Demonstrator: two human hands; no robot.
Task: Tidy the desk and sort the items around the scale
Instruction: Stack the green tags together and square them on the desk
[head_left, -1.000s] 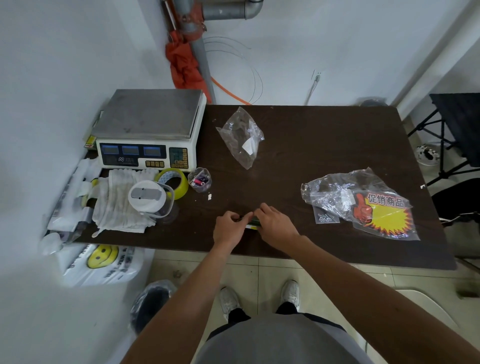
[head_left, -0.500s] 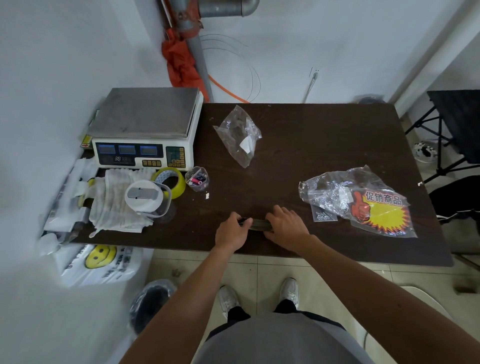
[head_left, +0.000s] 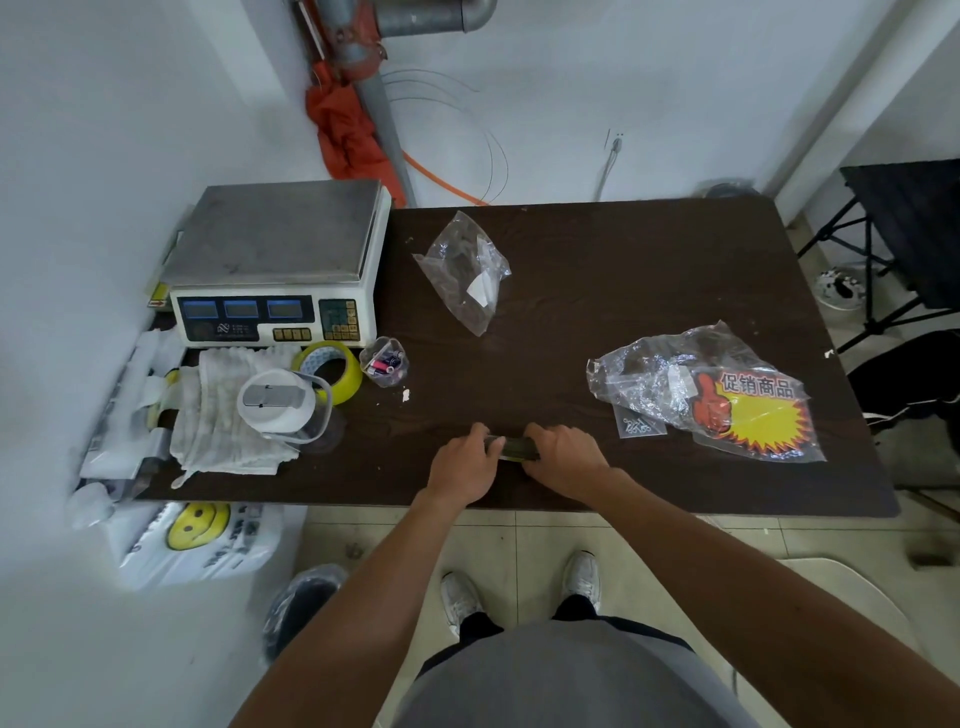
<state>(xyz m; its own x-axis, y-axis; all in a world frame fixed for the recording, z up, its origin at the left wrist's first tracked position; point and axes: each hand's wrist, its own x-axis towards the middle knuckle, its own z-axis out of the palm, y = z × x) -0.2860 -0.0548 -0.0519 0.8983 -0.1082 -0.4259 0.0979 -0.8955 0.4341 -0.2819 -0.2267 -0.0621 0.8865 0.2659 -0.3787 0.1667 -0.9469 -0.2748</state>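
Note:
Near the front edge of the dark table (head_left: 623, 270), my left hand (head_left: 462, 465) and my right hand (head_left: 563, 457) both grip a small dark green flat object (head_left: 514, 448) lying on the surface between them; most of it is hidden by my fingers. The white scale (head_left: 275, 275) with a steel pan stands at the back left. In front of it lie a yellow tape roll (head_left: 337, 369), a small clear bag of little parts (head_left: 385, 362), a white cloth (head_left: 223, 415) and a white lidded container (head_left: 278, 402).
A clear plastic bag (head_left: 465, 270) lies mid-table, and a crumpled bag with a red and yellow promo sticker (head_left: 727, 400) at the right, a tiny screw packet (head_left: 638, 427) beside it. White smiley bags (head_left: 197, 535) hang off the left edge. A black chair (head_left: 914, 234) stands right.
Both hands have drawn slightly toward the table's front edge and closed tighter around the dark green object. Everything else on the table is unmoved.

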